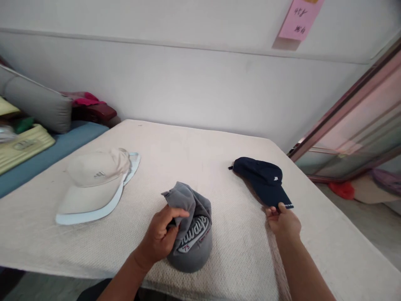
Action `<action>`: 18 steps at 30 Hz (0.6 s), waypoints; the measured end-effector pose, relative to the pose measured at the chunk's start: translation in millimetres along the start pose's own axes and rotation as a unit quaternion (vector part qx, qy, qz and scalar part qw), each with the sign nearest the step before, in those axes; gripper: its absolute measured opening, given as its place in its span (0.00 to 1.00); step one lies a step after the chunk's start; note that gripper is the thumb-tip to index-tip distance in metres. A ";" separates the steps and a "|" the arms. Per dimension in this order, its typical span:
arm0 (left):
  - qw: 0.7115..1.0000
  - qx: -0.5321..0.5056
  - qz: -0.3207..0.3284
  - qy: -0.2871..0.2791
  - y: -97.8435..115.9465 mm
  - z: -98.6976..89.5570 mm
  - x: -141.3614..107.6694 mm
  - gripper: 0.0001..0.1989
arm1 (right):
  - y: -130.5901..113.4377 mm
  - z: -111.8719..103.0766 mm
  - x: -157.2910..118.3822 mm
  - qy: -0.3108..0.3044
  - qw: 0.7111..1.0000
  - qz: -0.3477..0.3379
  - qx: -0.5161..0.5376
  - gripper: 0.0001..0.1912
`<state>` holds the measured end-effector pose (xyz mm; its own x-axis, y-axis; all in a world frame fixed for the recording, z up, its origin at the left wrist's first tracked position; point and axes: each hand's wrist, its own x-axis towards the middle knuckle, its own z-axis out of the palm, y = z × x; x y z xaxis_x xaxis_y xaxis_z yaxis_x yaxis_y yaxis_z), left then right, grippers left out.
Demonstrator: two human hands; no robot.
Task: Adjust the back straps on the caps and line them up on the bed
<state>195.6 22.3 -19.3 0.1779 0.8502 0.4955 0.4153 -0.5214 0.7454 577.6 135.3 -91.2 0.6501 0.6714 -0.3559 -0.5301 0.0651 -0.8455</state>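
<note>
Behind the left hand [160, 235], the grey cap [194, 228] is partly hidden.

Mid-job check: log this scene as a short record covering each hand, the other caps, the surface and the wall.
Left hand: pinching the gray cap by its crown
Right hand: holding the navy cap by its brim edge
Other caps: cream cap resting over a light blue cap, left of the gray cap
Surface: pale textured cloth under all caps
Wall: pink note with handwriting, upper right
</note>
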 end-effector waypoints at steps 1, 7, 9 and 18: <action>1.000 0.014 0.026 -0.005 0.4 0.4 0.3 0.21 | -0.7 0.4 -1.4 0.009 1.000 -0.001 -0.002 0.10; 0.986 0.091 0.136 0.008 2.6 4.5 3.8 0.15 | -11.6 -6.7 -2.6 0.030 0.999 -0.018 -0.008 0.07; 0.978 0.121 0.171 0.007 2.8 7.6 5.8 0.13 | -13.8 -11.2 1.1 0.029 0.999 -0.016 -0.015 0.07; 0.963 0.155 0.216 -0.049 8.1 16.1 11.7 0.12 | -5.4 -21.3 0.6 0.013 0.997 0.060 -0.045 0.10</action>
<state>215.4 29.2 -14.6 0.4706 0.5704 0.6732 0.5275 -0.7935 0.3035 592.5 119.6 -95.3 0.5987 0.6514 -0.4661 -0.5550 -0.0823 -0.8278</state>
